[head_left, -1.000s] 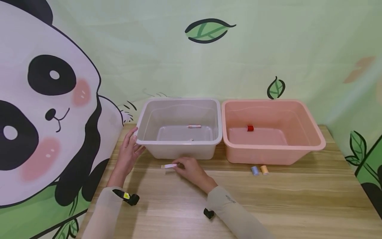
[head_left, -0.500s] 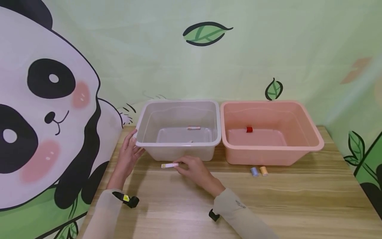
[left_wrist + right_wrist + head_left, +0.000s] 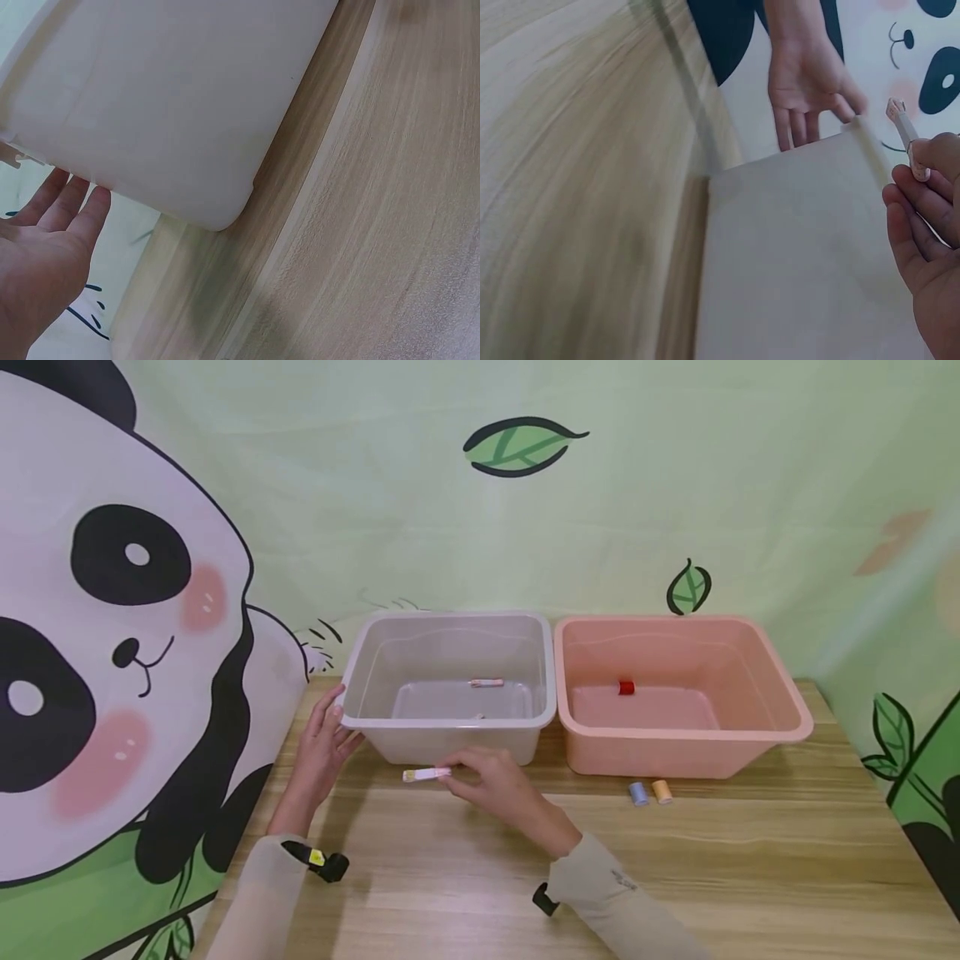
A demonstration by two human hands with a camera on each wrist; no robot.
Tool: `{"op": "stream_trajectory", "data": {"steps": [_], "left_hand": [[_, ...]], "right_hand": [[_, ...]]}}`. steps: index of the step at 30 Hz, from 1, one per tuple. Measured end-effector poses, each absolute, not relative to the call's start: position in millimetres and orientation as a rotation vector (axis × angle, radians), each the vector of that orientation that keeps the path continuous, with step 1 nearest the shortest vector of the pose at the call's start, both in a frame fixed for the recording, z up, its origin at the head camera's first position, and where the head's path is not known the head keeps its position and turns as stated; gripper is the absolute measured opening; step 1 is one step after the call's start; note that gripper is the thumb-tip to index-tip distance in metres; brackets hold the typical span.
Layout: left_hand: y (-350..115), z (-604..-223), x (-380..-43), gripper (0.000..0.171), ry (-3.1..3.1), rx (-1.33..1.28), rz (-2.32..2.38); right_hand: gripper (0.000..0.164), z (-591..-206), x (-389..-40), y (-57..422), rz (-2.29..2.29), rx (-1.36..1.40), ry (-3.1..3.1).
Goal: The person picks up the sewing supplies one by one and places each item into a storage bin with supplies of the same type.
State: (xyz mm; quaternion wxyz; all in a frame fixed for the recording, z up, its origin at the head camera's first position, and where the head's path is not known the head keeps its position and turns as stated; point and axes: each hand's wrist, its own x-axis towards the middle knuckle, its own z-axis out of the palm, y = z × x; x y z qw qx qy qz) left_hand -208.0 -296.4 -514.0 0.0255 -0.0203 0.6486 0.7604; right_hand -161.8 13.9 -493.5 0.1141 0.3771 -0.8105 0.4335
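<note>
My right hand pinches a slim white stick with pinkish patterned ends between thumb and fingertips. It is in front of the pale grey bin, over the wooden table. In the right wrist view the same stick points away from the fingers. My left hand is at the bin's left end. In the left wrist view, straight fingers touch the bin's wall. Inside the grey bin lies a similar pinkish stick; a second small item is mostly hidden by the front rim.
A pink bin stands beside the grey one, with a small red spool inside. On the table before it lie a blue spool and an orange spool. A panda-printed cloth hangs behind.
My right wrist and forearm have swung a little to the right, while the pinched stick stays nearly in place. The left hand keeps its place at the bin. The head view has shifted slightly.
</note>
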Motion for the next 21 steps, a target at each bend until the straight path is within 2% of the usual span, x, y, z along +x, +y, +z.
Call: {"op": "stream_trajectory", "data": {"steps": [21], "left_hand": [[-296.8,-512.2,-208.5,0.056,2.009,-0.051,2.337]], "right_hand": [[0.015,-425.6,-170.1,40.8,1.12,1.145,-2.345]]}}
